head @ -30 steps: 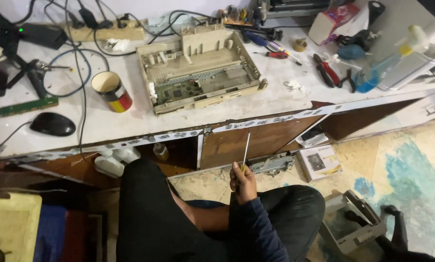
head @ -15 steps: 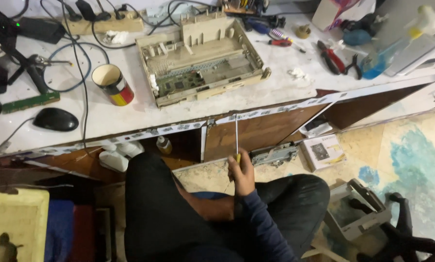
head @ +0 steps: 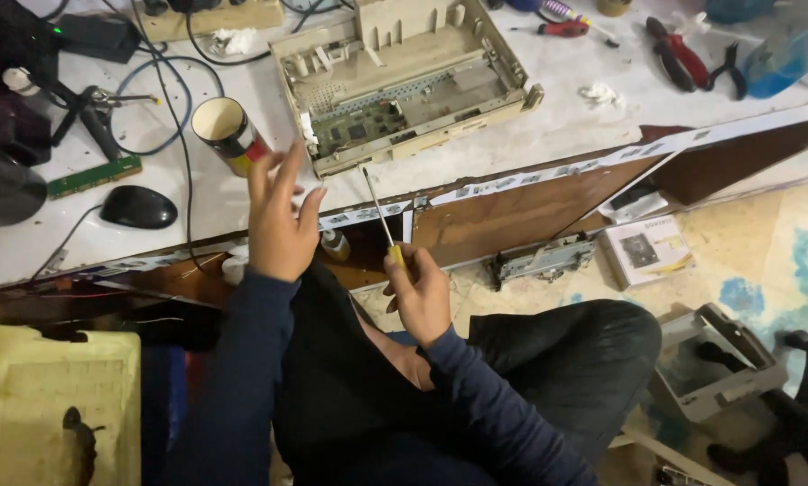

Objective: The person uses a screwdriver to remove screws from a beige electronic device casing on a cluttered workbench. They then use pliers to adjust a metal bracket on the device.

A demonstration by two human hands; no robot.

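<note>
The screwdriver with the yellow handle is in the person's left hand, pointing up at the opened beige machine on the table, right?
Not quite. The head view shows the screwdriver in the right hand, not the left. It does point up toward the opened beige machine on the table.

My left hand (head: 280, 223) is raised with the fingers spread and loosely extended, palm turned away from me, closing on nothing. The dark blue sleeve runs up to its wrist. My right hand (head: 419, 292) sits lower, curled into a fist, thumb apparently on top, though the view is dim there. Its forearm angles in from below, elbow bent.
</note>
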